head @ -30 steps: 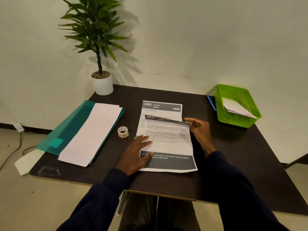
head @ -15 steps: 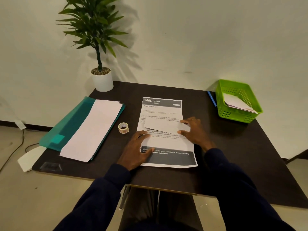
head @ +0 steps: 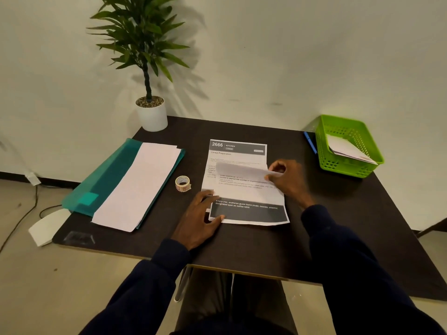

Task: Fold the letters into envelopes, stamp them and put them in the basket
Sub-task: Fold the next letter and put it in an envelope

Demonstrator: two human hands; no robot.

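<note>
Two printed letters lie stacked mid-table. The top letter has its far edge folded toward me, white back showing. My right hand pinches that folded edge at its right corner. My left hand presses flat on the letter's near left corner. The lower letter, headed 2666, shows behind. A roll of stamps stands left of the letters. The green basket at the back right holds an envelope. A stack of white envelopes lies on a teal folder at the left.
A potted plant stands at the table's back left corner. A blue pen lies just left of the basket. The dark table ends close to my body. Cables and a white object lie on the floor to the left.
My right hand has folded the top letter's far edge over toward me and now holds its right corner. My left hand has stayed pressed on the near left corner.
</note>
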